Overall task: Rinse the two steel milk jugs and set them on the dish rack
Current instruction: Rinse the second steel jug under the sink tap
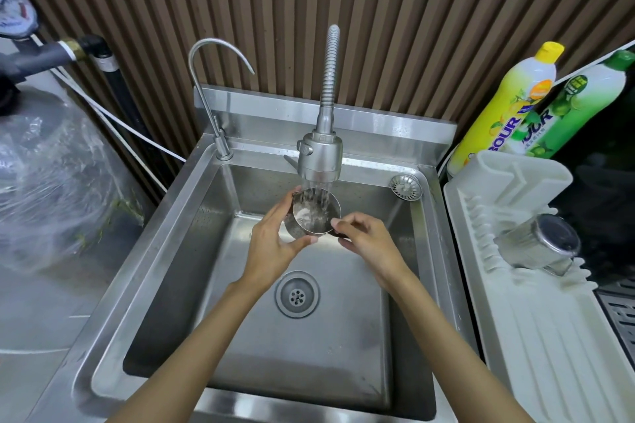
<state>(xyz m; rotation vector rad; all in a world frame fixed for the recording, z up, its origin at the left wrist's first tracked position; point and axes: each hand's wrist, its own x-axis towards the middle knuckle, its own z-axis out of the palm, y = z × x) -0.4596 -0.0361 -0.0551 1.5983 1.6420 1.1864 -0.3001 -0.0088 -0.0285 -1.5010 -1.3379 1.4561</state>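
I hold a steel milk jug (314, 215) over the sink (165, 216), tilted with its mouth up under the running spray faucet (320, 156). Water pours into it. My left hand (275, 237) wraps around the jug's body from the left. My right hand (364, 237) grips the jug's dark handle on its right side. A second steel milk jug (536, 244) lies on its side on the white dish rack (515, 319) to the right of the sink.
A thin gooseneck tap (213, 79) stands at the sink's back left. The drain (297, 294) is below my hands; a strainer plug (406, 186) sits at the back right corner. Yellow (505, 106) and green (580, 103) detergent bottles lean behind the rack. A plastic-wrapped tank (51, 175) stands left.
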